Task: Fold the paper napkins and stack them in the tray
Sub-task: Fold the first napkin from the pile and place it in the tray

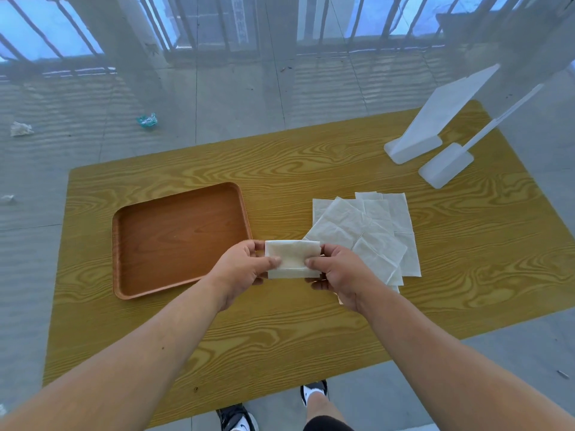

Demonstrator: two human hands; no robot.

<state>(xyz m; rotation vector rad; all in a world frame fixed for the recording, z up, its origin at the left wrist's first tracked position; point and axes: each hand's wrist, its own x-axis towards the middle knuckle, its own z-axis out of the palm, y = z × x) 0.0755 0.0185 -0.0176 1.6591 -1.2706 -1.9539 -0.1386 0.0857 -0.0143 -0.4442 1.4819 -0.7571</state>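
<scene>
Your left hand (245, 265) and right hand (334, 272) each pinch an end of the folded napkin (292, 258), held crosswise above the bench (280, 163), with the empty tray (182, 239) just to its left, nearer your left hand.

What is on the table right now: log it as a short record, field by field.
surface: yellow wood-grain table
tray: brown wooden rectangular tray, nothing in it
in hands: folded white paper napkin, held above the table
left hand: pinching the napkin's left end
right hand: pinching its right end
remaining: loose pile of unfolded white napkins, right of the tray
stacked so far: none
</scene>
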